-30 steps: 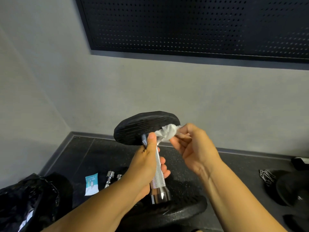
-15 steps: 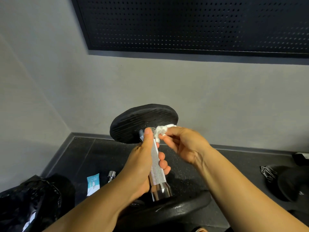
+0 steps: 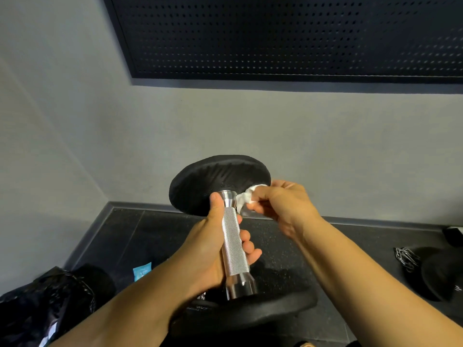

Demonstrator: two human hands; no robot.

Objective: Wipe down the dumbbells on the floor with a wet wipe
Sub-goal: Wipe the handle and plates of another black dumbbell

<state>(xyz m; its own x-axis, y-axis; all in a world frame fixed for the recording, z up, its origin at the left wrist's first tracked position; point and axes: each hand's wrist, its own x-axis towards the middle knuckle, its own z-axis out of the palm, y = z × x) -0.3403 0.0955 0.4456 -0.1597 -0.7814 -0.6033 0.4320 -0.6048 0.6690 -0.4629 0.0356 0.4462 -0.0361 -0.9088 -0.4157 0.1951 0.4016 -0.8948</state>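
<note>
At the floor's (image 3: 155,236) left edge lies a black bag (image 3: 37,309), with a teal packet (image 3: 142,270) just beside it toward the middle. The left hand (image 3: 208,249) grips the dumbbell (image 3: 233,236) by its knurled handle, fingers curled round it and thumb laid up along it to the collar. The dumbbell stands upright, slightly tilted, over the floor's near middle; whether its lower plate (image 3: 250,314) touches the floor, I cannot tell. The right hand (image 3: 283,204) pinches a wadded wipe (image 3: 244,199) between thumb and fingertips, against the upper plate's (image 3: 213,181) underside beside the collar. Near the right edge lie a chain (image 3: 406,259) and another black weight (image 3: 436,274).
</note>
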